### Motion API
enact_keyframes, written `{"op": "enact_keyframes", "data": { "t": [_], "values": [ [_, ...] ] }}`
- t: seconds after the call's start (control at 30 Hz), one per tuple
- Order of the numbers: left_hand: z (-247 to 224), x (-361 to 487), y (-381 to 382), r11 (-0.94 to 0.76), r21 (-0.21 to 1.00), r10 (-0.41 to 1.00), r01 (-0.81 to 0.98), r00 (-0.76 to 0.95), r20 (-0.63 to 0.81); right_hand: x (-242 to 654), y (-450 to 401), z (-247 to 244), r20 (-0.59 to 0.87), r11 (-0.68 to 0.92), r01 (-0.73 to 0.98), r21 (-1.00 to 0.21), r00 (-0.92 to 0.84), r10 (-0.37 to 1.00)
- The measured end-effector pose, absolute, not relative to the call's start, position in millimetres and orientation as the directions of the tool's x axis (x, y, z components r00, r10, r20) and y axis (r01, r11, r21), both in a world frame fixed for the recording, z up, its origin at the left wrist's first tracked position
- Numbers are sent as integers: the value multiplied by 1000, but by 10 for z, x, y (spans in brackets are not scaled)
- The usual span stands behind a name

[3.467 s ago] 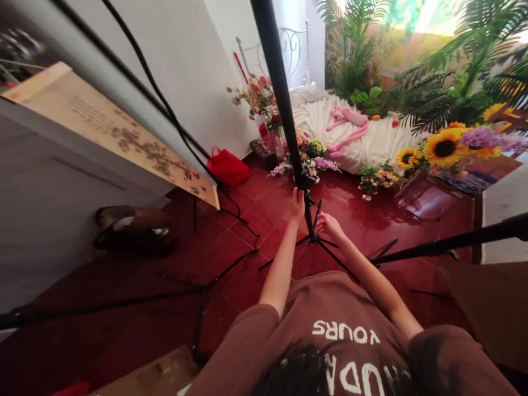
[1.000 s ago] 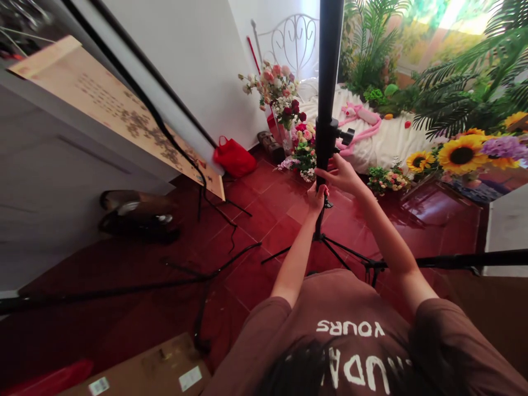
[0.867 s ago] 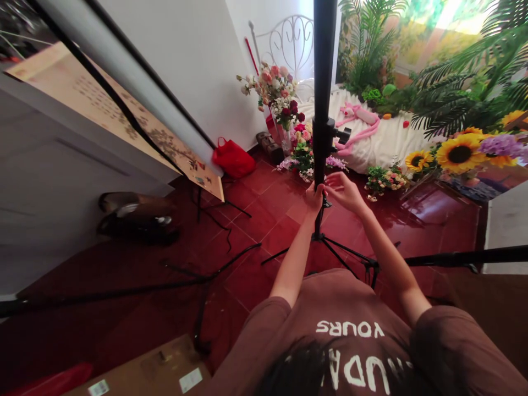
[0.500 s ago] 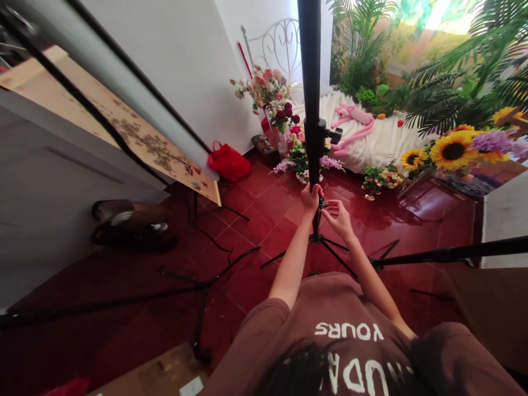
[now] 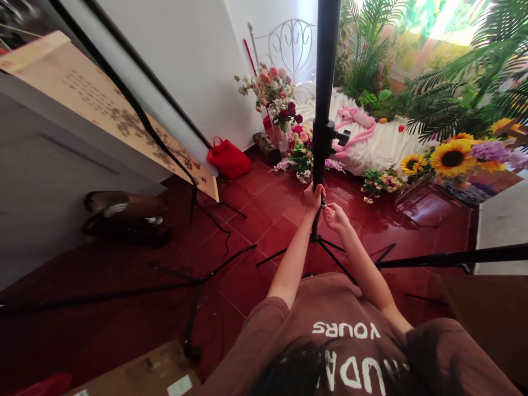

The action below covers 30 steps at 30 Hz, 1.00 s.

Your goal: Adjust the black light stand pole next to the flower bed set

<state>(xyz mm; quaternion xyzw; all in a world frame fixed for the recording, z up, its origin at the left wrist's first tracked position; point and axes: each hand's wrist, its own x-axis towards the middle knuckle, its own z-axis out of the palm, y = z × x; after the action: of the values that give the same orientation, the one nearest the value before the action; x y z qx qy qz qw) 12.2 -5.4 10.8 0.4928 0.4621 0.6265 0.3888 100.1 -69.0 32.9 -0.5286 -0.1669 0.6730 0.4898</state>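
A black light stand [image 5: 324, 99] rises in front of me, its pole running up past the top of the view. My left hand [image 5: 314, 198] is wrapped round the pole's lower part. Just to its right, my right hand [image 5: 336, 218] has its fingertips pinched at a small black knob [image 5: 323, 203] on the stand, mostly covered by the fingers. Higher up the pole sits a collar with a larger tightening knob [image 5: 341, 137]. Below my hands the tripod legs [image 5: 330, 251] spread out over the red tiled floor [image 5: 268, 236].
Another black pole [image 5: 454, 257] crosses at the right, and stand legs [image 5: 165, 286] lie low at the left. A red bag [image 5: 229, 158] rests by the wall. Artificial flowers [image 5: 303, 146] and sunflowers [image 5: 451, 157] border a white-draped bed [image 5: 391, 140]. A cardboard box [image 5: 140, 371] is at lower left.
My right hand's fingers were spread beside the small knob and have now curled in and closed at it. My left hand keeps its grip on the pole. The view has shifted slightly.
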Motion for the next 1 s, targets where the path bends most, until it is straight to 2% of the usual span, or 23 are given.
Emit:
{"op": "enact_keyframes", "data": {
  "t": [0.1,0.17,0.27,0.33,0.4,0.47,0.63,0.73,0.83,1.0],
  "values": [
    [111,114,-63,-287,958,940,-18,-199,278,978,-695,286,-485,-389,-429,-815,140,863],
    [113,108,-66,-302,953,937,-27,-194,291,970,-776,260,-381,-294,-337,-894,230,895],
    [112,109,-66,-316,947,933,-49,-195,301,987,-953,256,-98,-89,-40,-995,334,937],
    [109,116,-63,-318,947,931,-44,-200,304,1001,-1055,281,82,35,149,-988,327,941],
    [105,126,-61,-309,950,932,-34,-211,296,998,-1111,304,162,91,242,-966,294,942],
    [99,133,-60,-297,954,933,-33,-221,283,973,-1118,294,173,88,301,-950,270,947],
    [96,131,-62,-283,959,935,-25,-230,270,909,-1045,131,79,-21,427,-904,215,973],
    [110,128,-68,-282,959,938,-24,-217,270,927,-1019,98,83,-39,449,-893,249,965],
    [126,130,-77,-280,960,937,-22,-222,268,972,-1008,157,136,-22,509,-861,271,953],
    [119,129,-76,-267,964,937,9,-231,262,1086,-956,227,208,79,598,-798,150,967]
  ]
}}
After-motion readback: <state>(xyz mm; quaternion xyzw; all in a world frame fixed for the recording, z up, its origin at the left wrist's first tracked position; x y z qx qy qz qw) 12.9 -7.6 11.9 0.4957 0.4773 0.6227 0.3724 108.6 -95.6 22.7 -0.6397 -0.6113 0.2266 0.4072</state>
